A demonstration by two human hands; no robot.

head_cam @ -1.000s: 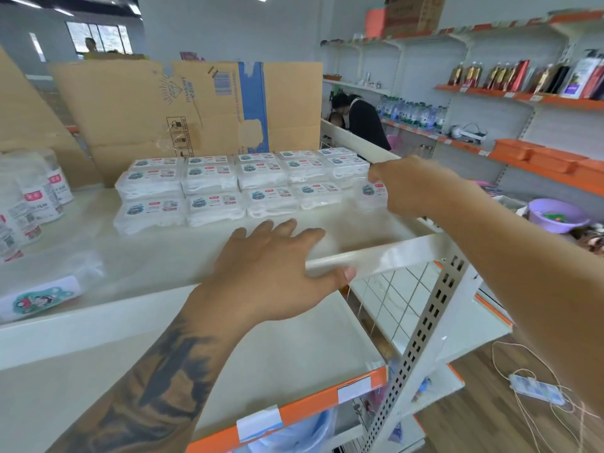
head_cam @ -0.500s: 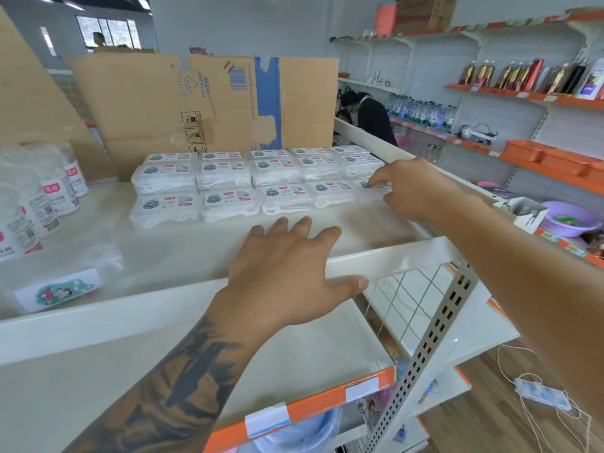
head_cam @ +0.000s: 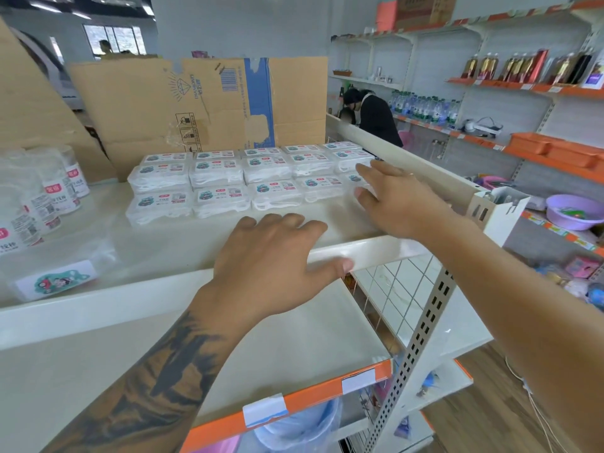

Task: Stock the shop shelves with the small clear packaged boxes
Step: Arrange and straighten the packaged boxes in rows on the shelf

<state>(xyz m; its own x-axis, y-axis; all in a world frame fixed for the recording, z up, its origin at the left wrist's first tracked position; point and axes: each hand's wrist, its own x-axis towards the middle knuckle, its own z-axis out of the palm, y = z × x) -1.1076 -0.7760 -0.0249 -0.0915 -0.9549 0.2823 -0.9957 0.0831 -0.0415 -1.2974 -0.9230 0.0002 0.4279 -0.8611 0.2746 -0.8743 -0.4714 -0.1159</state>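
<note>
Cream-white enamelled metal fills my head view: the top shelf (head_cam: 183, 243) is smooth and glossy, with a raised rounded front lip, carried on a perforated steel upright (head_cam: 421, 335).

My left hand (head_cam: 271, 266) lies flat over that lip, fingers spread and straight on the shelf, thumb along the rail, gripping nothing. My right hand (head_cam: 392, 197) is open too, fingers extended and slightly apart, its fingertips (head_cam: 362, 168) at the right end of the boxes; whether they actually touch, I cannot tell.

The small clear boxes (head_cam: 242, 178) sit toward the back of the top shelf, in front of an upright sheet of brown corrugated cardboard (head_cam: 202, 103) with a blue printed stripe. They are flat, rounded-cornered rectangles of see-through plastic with whitish contents, each topped by a white label bearing a teal picture and a red mark. They stand in neat rows, five across and stacked in layers, sides touching.

To the left stand cylindrical clear tubs (head_cam: 42, 197) with white and red labels, and near the front lip lies a soft, crinkly transparent bag (head_cam: 55, 276) with a cartoon sticker.

Below, a second pale shelf (head_cam: 294, 341) has an orange price strip on its edge. Across the aisle, orange-edged wall shelves (head_cam: 536, 89) hold bottles.
</note>
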